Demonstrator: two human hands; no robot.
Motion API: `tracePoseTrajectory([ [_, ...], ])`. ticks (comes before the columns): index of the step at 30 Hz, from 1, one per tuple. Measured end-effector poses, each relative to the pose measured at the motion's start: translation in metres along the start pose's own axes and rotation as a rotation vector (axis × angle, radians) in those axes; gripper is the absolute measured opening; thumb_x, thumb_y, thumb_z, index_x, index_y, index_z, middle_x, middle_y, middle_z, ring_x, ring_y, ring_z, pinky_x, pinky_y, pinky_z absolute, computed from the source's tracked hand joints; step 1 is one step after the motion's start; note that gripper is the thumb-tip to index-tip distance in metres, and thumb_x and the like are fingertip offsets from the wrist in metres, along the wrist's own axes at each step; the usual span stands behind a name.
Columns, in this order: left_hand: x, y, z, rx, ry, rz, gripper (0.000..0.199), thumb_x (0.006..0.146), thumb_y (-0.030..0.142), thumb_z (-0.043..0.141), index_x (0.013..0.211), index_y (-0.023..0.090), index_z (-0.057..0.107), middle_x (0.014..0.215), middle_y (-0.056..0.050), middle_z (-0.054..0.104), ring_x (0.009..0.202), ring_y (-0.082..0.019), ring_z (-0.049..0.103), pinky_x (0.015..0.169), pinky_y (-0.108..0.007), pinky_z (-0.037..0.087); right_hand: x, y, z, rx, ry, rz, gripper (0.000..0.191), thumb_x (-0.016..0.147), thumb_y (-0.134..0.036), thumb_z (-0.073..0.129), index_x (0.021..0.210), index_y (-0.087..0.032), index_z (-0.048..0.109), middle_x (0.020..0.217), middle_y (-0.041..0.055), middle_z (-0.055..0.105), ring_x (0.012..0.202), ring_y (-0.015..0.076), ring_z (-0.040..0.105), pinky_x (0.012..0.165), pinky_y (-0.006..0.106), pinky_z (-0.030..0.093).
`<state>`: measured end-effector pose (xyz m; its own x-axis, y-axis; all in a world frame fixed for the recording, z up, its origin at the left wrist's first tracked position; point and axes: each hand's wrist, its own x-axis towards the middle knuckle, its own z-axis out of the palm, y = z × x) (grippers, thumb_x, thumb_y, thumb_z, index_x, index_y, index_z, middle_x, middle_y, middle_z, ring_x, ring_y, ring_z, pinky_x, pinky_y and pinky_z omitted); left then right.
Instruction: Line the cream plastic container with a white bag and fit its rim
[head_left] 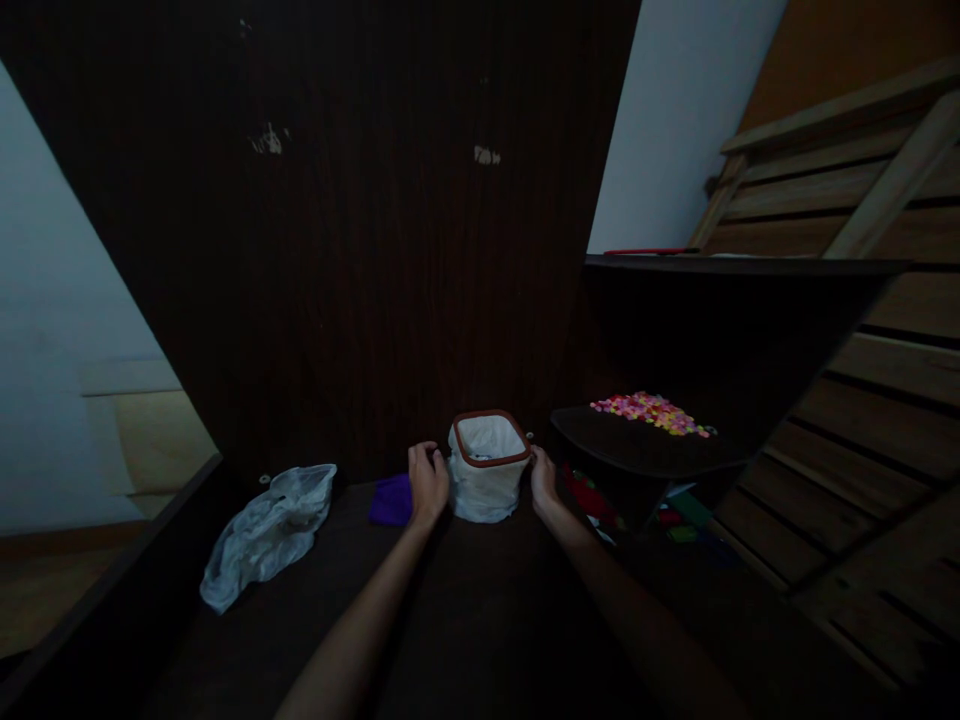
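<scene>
A small bin [486, 500] with a white plastic liner and a square brown rim stands upright against the dark wooden back panel. Its opening faces up, and something small and pale inside cannot be made out. My left hand [429, 484] is close beside the bin's left side, fingers loosely bent and apart. On the other side, my right hand [544, 482] has its fingertips near the right corner of the rim. Whether either hand touches the bin is hard to tell in the dim light. A folded purple cloth [390, 500] lies just left of my left hand.
A crumpled translucent plastic bag [270, 535] lies to the left on the dark surface. At right, a rounded shelf [600, 436] carries a pile of small pink, red and yellow pieces [652, 410]. Red and green items sit below it. A slatted wooden frame [825, 430] stands farther right.
</scene>
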<state>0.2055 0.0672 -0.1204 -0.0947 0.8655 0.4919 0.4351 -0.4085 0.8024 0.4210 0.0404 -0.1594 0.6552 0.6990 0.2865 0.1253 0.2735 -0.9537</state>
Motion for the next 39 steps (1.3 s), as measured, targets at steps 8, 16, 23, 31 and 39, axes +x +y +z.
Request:
tracePoseTrajectory([
  [8, 0.005, 0.022, -0.116, 0.091, -0.025, 0.150, 0.020, 0.089, 0.025, 0.043, 0.094, 0.020, 0.062, 0.096, -0.008, 0.067, 0.093, -0.026, 0.066, 0.087, -0.044, 0.055, -0.017, -0.077, -0.035, 0.099, 0.139, -0.134, 0.037, 0.084, -0.050, 0.043, 0.079, -0.020, 0.064, 0.090, 0.0088, 0.074, 0.093, 0.0233, 0.068, 0.086, 0.040, 0.051],
  [16, -0.051, 0.020, -0.202, 0.234, -0.336, 0.298, 0.031, 0.092, 0.037, 0.047, 0.107, 0.019, 0.067, 0.107, -0.010, 0.074, 0.102, -0.028, 0.069, 0.095, -0.046, 0.056, -0.091, -0.152, -0.050, -0.084, -0.135, -0.387, 0.021, 0.087, -0.038, 0.058, 0.092, -0.021, 0.070, 0.104, 0.0084, 0.073, 0.105, 0.0259, 0.064, 0.097, 0.043, 0.047],
  [23, -0.102, -0.012, -0.214, 0.492, -0.636, 0.402, 0.043, 0.099, 0.036, 0.046, 0.137, 0.021, 0.058, 0.139, -0.012, 0.064, 0.129, -0.028, 0.060, 0.111, -0.047, 0.049, -0.157, -0.137, -0.038, -0.597, -0.777, -0.571, 0.032, 0.096, -0.029, 0.050, 0.121, -0.019, 0.067, 0.129, 0.0118, 0.068, 0.125, 0.0253, 0.058, 0.109, 0.046, 0.045],
  [31, -0.129, -0.042, -0.195, 0.501, -0.681, 0.423, 0.045, 0.100, 0.034, 0.048, 0.143, 0.023, 0.054, 0.150, -0.010, 0.054, 0.142, -0.028, 0.048, 0.118, -0.051, 0.041, -0.183, -0.079, -0.032, -0.872, -1.041, -0.504, 0.049, 0.100, -0.035, 0.047, 0.146, -0.017, 0.053, 0.158, 0.0111, 0.041, 0.149, 0.0316, 0.034, 0.121, 0.053, 0.032],
  [39, -0.129, -0.047, -0.194, 0.511, -0.692, 0.423, 0.050, 0.101, 0.040, 0.048, 0.149, 0.024, 0.047, 0.155, -0.010, 0.047, 0.146, -0.028, 0.041, 0.119, -0.052, 0.038, -0.183, -0.065, -0.035, -0.868, -1.055, -0.548, 0.051, 0.102, -0.035, 0.046, 0.150, -0.018, 0.047, 0.161, 0.0098, 0.034, 0.152, 0.0303, 0.026, 0.123, 0.054, 0.027],
])
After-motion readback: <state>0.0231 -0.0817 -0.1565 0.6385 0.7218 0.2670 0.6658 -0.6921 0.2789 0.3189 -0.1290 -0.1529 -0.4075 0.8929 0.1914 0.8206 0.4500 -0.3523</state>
